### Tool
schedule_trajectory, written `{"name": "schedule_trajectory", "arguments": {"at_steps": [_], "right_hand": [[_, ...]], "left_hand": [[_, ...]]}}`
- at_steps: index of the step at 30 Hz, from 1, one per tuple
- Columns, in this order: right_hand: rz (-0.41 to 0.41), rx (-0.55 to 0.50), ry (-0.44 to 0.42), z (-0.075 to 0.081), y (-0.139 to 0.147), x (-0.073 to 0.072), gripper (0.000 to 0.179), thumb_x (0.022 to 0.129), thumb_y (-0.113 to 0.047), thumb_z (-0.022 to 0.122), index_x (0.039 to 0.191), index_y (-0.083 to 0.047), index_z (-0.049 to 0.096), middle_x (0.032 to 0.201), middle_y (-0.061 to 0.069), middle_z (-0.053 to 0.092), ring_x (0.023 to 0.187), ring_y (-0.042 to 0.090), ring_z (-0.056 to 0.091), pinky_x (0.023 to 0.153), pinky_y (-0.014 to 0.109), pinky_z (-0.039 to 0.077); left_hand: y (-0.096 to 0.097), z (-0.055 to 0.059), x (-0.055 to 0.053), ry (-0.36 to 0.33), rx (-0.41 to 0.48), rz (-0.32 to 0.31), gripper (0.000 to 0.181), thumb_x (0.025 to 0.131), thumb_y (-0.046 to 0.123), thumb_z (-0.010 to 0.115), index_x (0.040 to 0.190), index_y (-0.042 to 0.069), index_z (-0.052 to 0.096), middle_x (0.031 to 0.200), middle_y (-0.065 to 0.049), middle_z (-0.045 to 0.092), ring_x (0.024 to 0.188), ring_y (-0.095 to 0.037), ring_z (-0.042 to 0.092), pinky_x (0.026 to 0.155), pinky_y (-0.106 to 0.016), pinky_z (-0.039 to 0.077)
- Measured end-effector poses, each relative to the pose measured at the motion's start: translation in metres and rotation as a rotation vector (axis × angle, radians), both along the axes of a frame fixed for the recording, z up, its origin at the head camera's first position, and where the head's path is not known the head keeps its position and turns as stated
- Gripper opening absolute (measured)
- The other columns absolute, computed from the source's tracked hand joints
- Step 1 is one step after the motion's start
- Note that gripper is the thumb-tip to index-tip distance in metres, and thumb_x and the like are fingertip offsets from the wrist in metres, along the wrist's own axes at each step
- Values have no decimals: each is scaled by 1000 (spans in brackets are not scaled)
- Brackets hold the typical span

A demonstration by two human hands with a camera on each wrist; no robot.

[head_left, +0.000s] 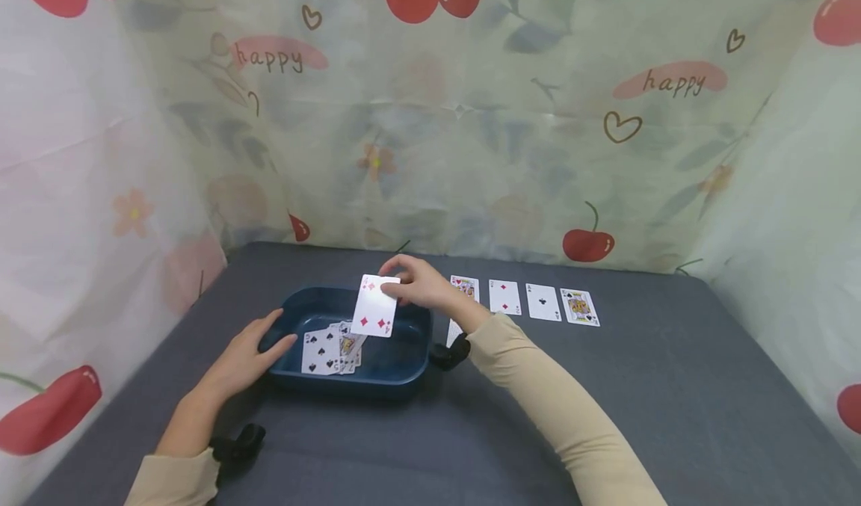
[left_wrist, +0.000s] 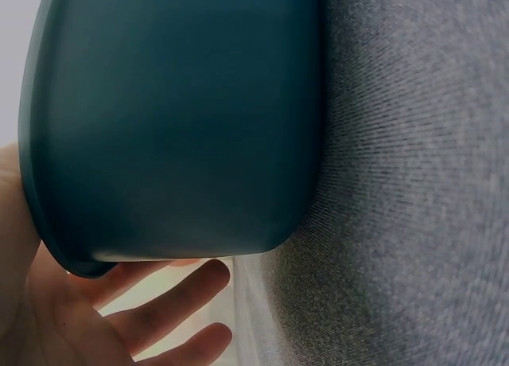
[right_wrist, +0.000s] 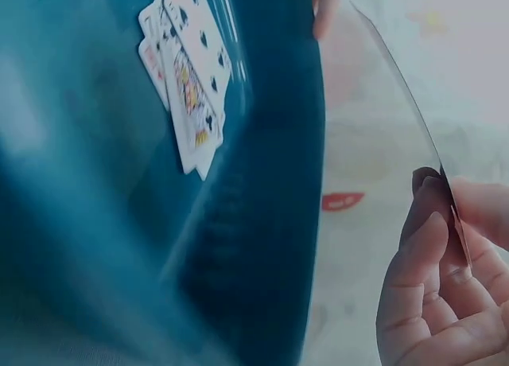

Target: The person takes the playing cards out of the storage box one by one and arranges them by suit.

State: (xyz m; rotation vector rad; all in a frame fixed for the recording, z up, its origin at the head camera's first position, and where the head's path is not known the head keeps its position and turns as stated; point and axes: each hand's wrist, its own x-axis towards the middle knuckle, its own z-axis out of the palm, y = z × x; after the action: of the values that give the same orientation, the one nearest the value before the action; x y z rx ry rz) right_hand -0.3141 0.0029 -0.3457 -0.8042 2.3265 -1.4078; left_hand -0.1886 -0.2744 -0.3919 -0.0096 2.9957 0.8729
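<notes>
In the head view, my right hand [head_left: 420, 282] pinches a playing card [head_left: 372, 315] with red diamonds between thumb and fingers, above a dark blue basin [head_left: 397, 375]. The right wrist view shows that card [right_wrist: 406, 87] nearly edge-on, beyond the rim. My left hand [head_left: 245, 353] holds the basin at its left corner, the thumb over the rim. From the left wrist view, the fingers [left_wrist: 179, 302] reach along the outside of the wall. Inside the basin lies a loose pile of cards [head_left: 323, 350], face up, with a spade card on top.
Right of the basin, several face-up cards form a row: a red face card [head_left: 464, 286], a diamond card [head_left: 504, 298], a club card [head_left: 542, 302] and a black face card [head_left: 580, 308]. Another card [head_left: 454, 332] is partly hidden under the right wrist. Patterned curtains [head_left: 471, 155] surround the grey table [head_left: 538, 431].
</notes>
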Motion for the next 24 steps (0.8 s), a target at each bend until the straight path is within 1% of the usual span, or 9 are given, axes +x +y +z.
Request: {"name": "schedule_trajectory", "arguments": {"at_steps": [3, 4, 6, 8, 11, 13, 17, 19, 24], "right_hand": [[-12, 4, 8, 0, 15, 0, 29, 90, -15, 61, 117, -8, 55, 66, -2, 60, 62, 12, 53, 65, 28, 50], [-18, 6, 7, 0, 20, 0, 28, 90, -16, 60, 117, -9, 56, 67, -2, 60, 63, 11, 53, 65, 25, 49], [-33, 13, 5, 1, 30, 1, 28, 90, -18, 60, 117, -11, 57, 72, -1, 62, 66, 10, 56, 68, 25, 50], [-43, 12, 7, 1, 40, 2, 29, 91, -18, 60, 118, -11, 57, 76, 2, 62, 72, 12, 59, 74, 29, 53], [-73, 7, -1, 3, 53, 3, 29, 91, -18, 59, 119, -11, 57, 82, 5, 63, 74, 17, 58, 75, 34, 53], [-89, -7, -10, 3, 62, 2, 30, 91, -17, 59, 120, -11, 57, 86, 8, 63, 75, 19, 59, 75, 35, 53], [-127, -21, -28, 4, 78, 2, 31, 91, -17, 58, 122, -11, 55, 97, 11, 65, 78, 16, 61, 78, 35, 54], [-146, -16, -23, 3, 87, 2, 31, 92, -18, 58, 122, -11, 55, 96, 12, 64, 77, 16, 60, 78, 34, 53], [-185, -9, -11, -4, 110, 0, 32, 92, -19, 57, 122, -8, 55, 87, 8, 62, 75, 15, 57, 77, 32, 51]], "left_hand": [[0, 0, 0, -2, 1, 4, 78, 93, 50, 45, 146, -1, 21, 148, -33, 22, 134, -52, 23, 105, -69, 22], [1, 0, 0, -2, 1, 4, 78, 93, 50, 45, 146, -1, 21, 148, -33, 22, 134, -52, 23, 105, -69, 22], [1, 0, 0, -3, 2, 6, 78, 93, 51, 45, 146, -1, 21, 148, -33, 22, 134, -52, 23, 105, -69, 23], [1, 0, 0, -3, -1, 7, 79, 93, 52, 44, 146, -1, 21, 147, -33, 22, 134, -52, 23, 104, -69, 23], [1, 0, 0, 0, -3, 9, 79, 93, 52, 44, 146, -1, 21, 147, -33, 23, 134, -52, 23, 104, -69, 23], [1, 0, 0, 1, -5, 9, 79, 93, 52, 45, 146, -2, 21, 147, -34, 23, 133, -52, 23, 104, -69, 23], [1, 0, 1, 6, -3, 5, 77, 93, 50, 45, 146, -2, 21, 147, -34, 23, 133, -53, 23, 104, -69, 23], [1, 0, 1, 10, -2, 2, 77, 93, 49, 45, 146, -2, 21, 147, -34, 23, 133, -53, 24, 104, -69, 24], [1, 1, 2, 18, -1, -2, 77, 93, 49, 46, 146, -2, 21, 147, -34, 23, 133, -53, 23, 104, -69, 24]]}}
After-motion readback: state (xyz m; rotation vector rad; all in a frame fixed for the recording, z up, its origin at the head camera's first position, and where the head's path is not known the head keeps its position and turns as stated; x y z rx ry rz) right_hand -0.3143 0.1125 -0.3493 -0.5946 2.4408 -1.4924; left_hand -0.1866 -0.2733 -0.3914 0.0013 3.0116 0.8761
